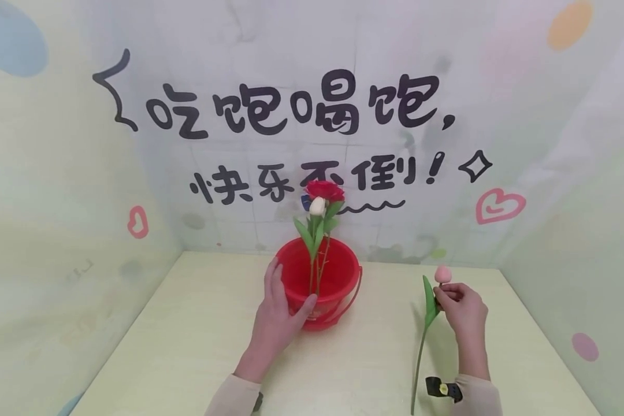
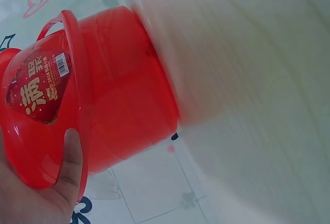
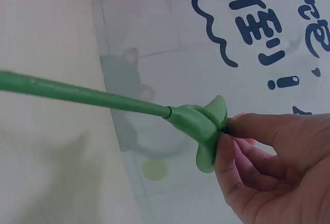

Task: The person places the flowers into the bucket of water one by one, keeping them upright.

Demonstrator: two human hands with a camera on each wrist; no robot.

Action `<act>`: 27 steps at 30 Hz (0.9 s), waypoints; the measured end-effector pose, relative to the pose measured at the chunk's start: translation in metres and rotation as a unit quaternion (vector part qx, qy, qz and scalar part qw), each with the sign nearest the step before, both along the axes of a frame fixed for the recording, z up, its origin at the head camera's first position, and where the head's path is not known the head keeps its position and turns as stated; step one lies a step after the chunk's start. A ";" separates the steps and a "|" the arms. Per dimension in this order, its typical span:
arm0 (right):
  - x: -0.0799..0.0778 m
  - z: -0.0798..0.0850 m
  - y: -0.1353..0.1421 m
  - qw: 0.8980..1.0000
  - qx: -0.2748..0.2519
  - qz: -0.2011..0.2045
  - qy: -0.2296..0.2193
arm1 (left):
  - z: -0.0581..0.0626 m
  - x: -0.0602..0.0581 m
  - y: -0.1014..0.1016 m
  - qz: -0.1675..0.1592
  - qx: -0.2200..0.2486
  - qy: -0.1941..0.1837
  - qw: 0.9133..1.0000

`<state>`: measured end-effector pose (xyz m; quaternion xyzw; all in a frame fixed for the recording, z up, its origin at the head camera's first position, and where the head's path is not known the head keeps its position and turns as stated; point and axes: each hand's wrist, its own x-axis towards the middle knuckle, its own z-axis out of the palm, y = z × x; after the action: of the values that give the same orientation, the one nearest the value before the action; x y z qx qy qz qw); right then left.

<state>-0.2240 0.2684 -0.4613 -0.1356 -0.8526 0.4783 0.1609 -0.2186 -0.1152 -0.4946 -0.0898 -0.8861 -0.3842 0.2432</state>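
A red bucket (image 1: 317,312) stands upright near the back of the table, its printed label (image 2: 41,87) showing in the left wrist view. My left hand (image 1: 278,318) holds it at the left and front of the rim, thumb against the outside. Inside the bucket stand a red flower (image 1: 325,190), a white tulip (image 1: 317,207) and a dark blue bloom, partly hidden behind the white one. Over the right side of the table, my right hand (image 1: 464,309) pinches a pink tulip (image 1: 443,274) just under its bloom. The green stem (image 3: 93,94) and leaves hang below those fingers.
The pale table (image 1: 187,346) meets a back wall with large black lettering (image 1: 338,103) and coloured drawings. Side walls close in left and right. The bucket's red handle (image 1: 355,299) hangs down at its right side.
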 end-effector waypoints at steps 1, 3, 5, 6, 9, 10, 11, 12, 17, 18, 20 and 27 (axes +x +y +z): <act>0.000 0.001 -0.002 1.000 -0.004 0.000 0.008 | 0.000 0.000 0.000 -0.002 0.000 0.000 1.000; -0.001 0.004 -0.005 1.000 -0.009 0.001 0.019 | 0.000 -0.001 0.001 -0.004 -0.002 -0.001 1.000; 0.000 0.009 -0.008 1.000 -0.012 0.002 0.028 | 0.000 -0.001 0.001 -0.005 -0.002 0.000 1.000; 0.000 0.011 -0.010 0.999 -0.019 0.005 0.031 | 0.000 -0.001 0.002 -0.002 -0.003 -0.003 1.000; 0.000 0.020 -0.016 0.998 -0.050 0.017 0.041 | 0.001 0.000 0.001 0.002 -0.005 -0.005 1.000; 0.001 0.023 -0.018 0.997 -0.060 0.021 0.046 | 0.001 0.000 0.001 0.003 -0.006 -0.006 1.000; 0.001 0.026 -0.020 0.996 -0.068 0.025 0.050 | 0.001 0.001 0.001 0.004 -0.007 -0.006 1.000; 0.001 0.029 -0.021 0.995 -0.076 0.029 0.053 | 0.001 0.001 0.001 0.004 -0.008 -0.006 1.000; 0.003 0.042 -0.026 0.993 -0.089 0.046 0.060 | 0.002 0.002 0.000 0.007 -0.008 -0.004 1.000; 0.003 0.044 -0.027 0.993 -0.090 0.049 0.060 | 0.002 0.002 0.000 0.006 -0.008 -0.004 1.000; 0.003 0.047 -0.028 0.992 -0.095 0.054 0.061 | 0.002 0.001 0.000 0.005 -0.008 -0.004 1.000; 0.002 0.056 -0.035 0.987 -0.120 0.069 0.079 | 0.002 0.001 0.000 0.001 -0.001 -0.002 1.000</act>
<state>-0.2218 0.2337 -0.4057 -0.0563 -0.7807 0.5967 0.1769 -0.2173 -0.1148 -0.4928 -0.0885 -0.8871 -0.3833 0.2414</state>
